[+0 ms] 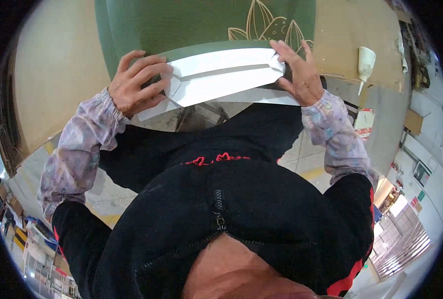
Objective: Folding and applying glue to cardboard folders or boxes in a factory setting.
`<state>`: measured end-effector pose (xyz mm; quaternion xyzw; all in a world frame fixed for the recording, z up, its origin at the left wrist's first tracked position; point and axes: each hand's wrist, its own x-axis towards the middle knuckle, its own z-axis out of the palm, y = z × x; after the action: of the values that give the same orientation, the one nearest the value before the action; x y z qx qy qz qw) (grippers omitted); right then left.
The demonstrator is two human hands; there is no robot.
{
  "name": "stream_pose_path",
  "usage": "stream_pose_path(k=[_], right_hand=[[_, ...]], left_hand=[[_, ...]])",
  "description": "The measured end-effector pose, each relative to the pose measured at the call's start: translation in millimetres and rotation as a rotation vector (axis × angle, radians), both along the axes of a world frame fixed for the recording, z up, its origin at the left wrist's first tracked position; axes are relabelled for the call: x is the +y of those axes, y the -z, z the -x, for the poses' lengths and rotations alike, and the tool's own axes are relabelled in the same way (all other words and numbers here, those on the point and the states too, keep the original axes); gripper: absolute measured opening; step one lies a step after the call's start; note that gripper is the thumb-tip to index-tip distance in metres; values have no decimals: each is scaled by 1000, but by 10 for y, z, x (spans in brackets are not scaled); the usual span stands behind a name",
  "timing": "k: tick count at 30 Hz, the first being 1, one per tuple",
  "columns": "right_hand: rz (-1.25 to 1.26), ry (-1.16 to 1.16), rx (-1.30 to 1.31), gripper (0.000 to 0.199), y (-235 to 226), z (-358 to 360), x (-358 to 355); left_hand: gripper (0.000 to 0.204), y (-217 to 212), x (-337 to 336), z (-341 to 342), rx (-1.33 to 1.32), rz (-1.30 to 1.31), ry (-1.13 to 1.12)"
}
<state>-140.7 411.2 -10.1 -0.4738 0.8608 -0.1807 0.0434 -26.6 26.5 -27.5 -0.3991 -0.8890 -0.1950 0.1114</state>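
Note:
A folded white paper piece point(221, 79) with creased flaps lies at the near edge of a green sheet point(181, 25) that has a pale leaf drawing. My left hand point(136, 82) grips the paper's left end, fingers curled over the fold. My right hand point(298, 74) presses down on its right end with fingers spread. Both forearms wear patterned lilac sleeve covers over a black jacket.
A brown cardboard-covered table point(57, 70) carries the green sheet. A white glue bottle point(365, 62) lies on the cardboard at the right. Grey floor with yellow lines shows below the table edge, and boxes and shelves stand at the far right and lower left.

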Motion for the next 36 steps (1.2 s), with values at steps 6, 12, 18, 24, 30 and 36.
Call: stream_pose_path(k=[6, 12, 18, 24, 30, 36], right_hand=[[-41, 14, 12, 45, -32, -12, 22], [-23, 10, 28, 34, -27, -3, 26], [-49, 30, 5, 30, -57, -11, 18], [-57, 58, -71, 23, -58, 14, 23], [-52, 58, -50, 26, -74, 37, 5], [-99, 70, -77, 29, -81, 53, 15]], left_hand=[[33, 57, 29, -10, 22, -8, -5], [39, 86, 33, -8, 31, -5, -2], [41, 98, 26, -19, 39, -23, -7], [33, 107, 44, -49, -36, -74, -52], [29, 76, 27, -63, -138, -118, -82], [29, 84, 21, -80, -161, -132, -109]])
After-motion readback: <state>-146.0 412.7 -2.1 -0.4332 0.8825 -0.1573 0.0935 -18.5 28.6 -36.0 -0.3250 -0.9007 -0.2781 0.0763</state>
